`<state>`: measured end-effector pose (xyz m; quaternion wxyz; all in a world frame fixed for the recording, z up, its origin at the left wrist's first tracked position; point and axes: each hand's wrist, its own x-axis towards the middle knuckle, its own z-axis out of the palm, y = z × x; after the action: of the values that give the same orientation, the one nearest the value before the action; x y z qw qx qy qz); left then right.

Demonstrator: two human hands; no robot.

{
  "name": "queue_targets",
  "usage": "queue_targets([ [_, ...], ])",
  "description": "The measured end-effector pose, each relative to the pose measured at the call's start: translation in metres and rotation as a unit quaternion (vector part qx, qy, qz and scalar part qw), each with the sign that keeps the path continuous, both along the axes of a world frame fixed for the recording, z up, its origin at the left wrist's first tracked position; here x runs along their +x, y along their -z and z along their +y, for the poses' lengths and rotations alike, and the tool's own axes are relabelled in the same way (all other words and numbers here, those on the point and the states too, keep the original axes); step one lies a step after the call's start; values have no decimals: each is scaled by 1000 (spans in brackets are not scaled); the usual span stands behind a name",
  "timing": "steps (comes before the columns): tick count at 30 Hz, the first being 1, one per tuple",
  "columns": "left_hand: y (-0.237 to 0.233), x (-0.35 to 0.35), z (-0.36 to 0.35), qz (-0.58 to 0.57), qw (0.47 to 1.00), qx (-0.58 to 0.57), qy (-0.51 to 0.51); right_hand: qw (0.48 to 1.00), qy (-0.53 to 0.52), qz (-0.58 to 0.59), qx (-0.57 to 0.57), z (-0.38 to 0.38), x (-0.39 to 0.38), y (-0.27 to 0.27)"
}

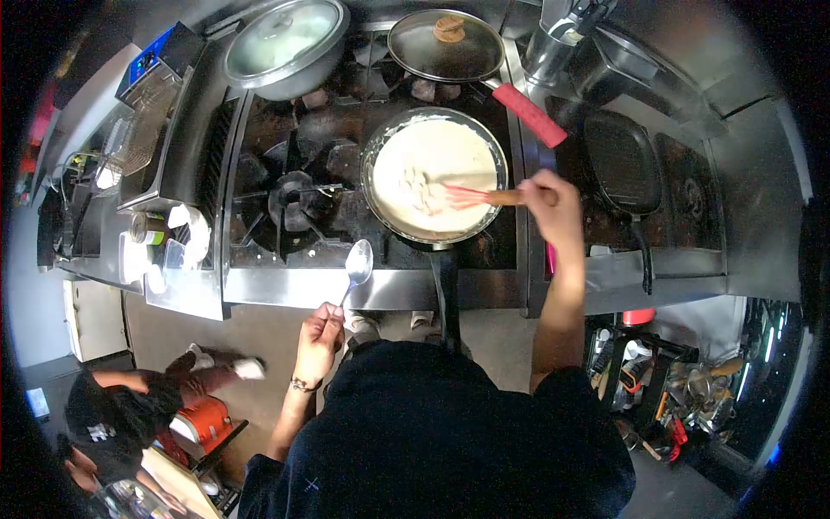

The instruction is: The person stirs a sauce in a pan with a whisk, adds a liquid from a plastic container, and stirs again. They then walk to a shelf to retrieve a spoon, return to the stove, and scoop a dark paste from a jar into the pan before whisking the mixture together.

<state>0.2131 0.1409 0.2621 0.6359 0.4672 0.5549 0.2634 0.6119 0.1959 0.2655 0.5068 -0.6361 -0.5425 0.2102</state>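
My right hand [552, 208] is closed around the wooden handle of a whisk [467, 197] with red wires. The whisk's head sits in a pale creamy sauce [432, 160] with small lumps near it, inside a frying pan [374, 208]. The pan rests on a stove burner, its black handle [446, 298] pointing towards me. My left hand [321, 331] grips a metal spoon [359, 262] by its handle. The spoon's bowl is over the stove's steel front edge, left of the pan handle and apart from the pan.
Behind stand a large lidded pot [290, 82] and a lidded pan [445, 48] with a red handle sleeve [529, 115]. A grill pan [622, 160] sits right; a jar [147, 228] is left. Another person [130, 394] is at lower left near a red toaster [201, 426].
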Motion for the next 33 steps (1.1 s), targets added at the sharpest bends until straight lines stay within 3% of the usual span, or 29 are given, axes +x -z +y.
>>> queue_targets([
  [1,-2,0,-1,1,1000,15,8,1000,-4,-16,-20,-6,9,-7],
  [3,-2,-2,-1,-6,1000,2,8,995,97,4,5,-11,22,-19],
  [5,1,-1,-1,7,1000,-5,-1,995,102,-10,19,3,21,-8],
  [7,4,0,-3,1,1000,-8,1,992,14,-100,71,18,3,3],
  [9,4,0,-3,-2,1000,-10,1,997,-72,-2,-33,9,0,-10],
  [11,1,-1,-6,3,1000,-1,-4,999,-3,19,-39,-2,8,-30],
  [12,1,-2,-6,4,1000,-1,-6,998,50,-29,-36,-3,20,-27],
  [13,2,-3,-7,6,1000,-4,-13,996,83,27,13,4,22,-19],
  [16,6,-4,-9,-3,1000,-18,-20,996,38,-73,29,20,-3,-1],
  [19,-1,-2,-8,-14,999,-27,-27,998,-44,-17,-39,9,2,-10],
  [20,-4,-2,-9,-16,999,-25,-32,1000,-20,-6,-14,3,2,-29],
  [23,3,-6,-9,-24,999,-19,-35,996,77,-29,28,14,21,-19],
  [25,5,-6,-9,-19,999,-24,-24,996,61,-69,-4,24,1,-13],
  [26,6,-5,-8,-12,999,-28,-16,997,-4,-71,0,26,-10,-12],
  [27,5,-4,-7,-12,999,-28,-16,997,-59,-30,-44,23,-12,-15],
  [29,4,-3,-9,-11,1000,14,-6,996,-57,9,-63,11,1,-23],
  [31,4,-5,-10,-6,1000,15,-14,997,49,-53,-39,1,15,-35],
  [33,7,-7,-9,14,1000,11,-14,993,117,-16,16,12,11,-21],
])
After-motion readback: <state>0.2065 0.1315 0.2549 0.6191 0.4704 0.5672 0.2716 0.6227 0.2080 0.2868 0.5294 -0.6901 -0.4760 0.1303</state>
